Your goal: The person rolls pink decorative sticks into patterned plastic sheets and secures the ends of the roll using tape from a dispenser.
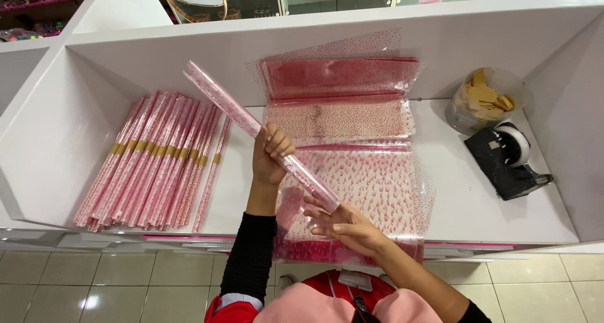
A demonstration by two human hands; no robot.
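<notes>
My left hand (270, 154) grips the middle of a long rolled tube of clear wrapping film with pink dots (229, 106), held slanting from upper left to lower right above the counter. My right hand (346, 225) has its fingers spread at the tube's lower end, touching it from below. Under both hands lies a stack of flat pink-dotted film sheets (371, 178), running from the back wall to the counter's front edge.
A row of several finished rolls with gold bands (151, 162) lies at the left of the white counter (465, 210). At the right stand a black tape dispenser (506, 162) and a clear bag of tan paper pieces (487, 100). White walls enclose the counter.
</notes>
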